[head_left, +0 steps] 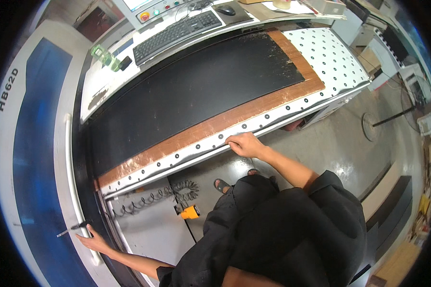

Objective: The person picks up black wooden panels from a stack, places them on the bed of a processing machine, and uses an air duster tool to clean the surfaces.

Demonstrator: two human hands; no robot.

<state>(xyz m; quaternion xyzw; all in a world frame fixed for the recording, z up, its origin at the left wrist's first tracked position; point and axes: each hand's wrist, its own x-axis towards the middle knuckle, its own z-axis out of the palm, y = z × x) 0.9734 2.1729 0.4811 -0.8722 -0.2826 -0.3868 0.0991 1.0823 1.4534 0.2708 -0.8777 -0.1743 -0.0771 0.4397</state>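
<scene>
Dotted white worktop (pixel 331 61): right hand (pixel 245 145), fingers curled on its front edge; left hand (pixel 95 240), fingers parted, at white handle bar (pixel 71 177) (probably stiff, smooth; best encircled mid-length).

At lower left, the left hand (pixel 94 240) is touching a white bar (pixel 71 167); whether it is also gripping the small tool (pixel 74 228) there is hard to tell. At centre, the right hand (pixel 246 145) is resting on the edge of the table (pixel 328 53). Across the upper middle, a black panel (pixel 191 100) is lying on a brown board (pixel 234 115).
</scene>
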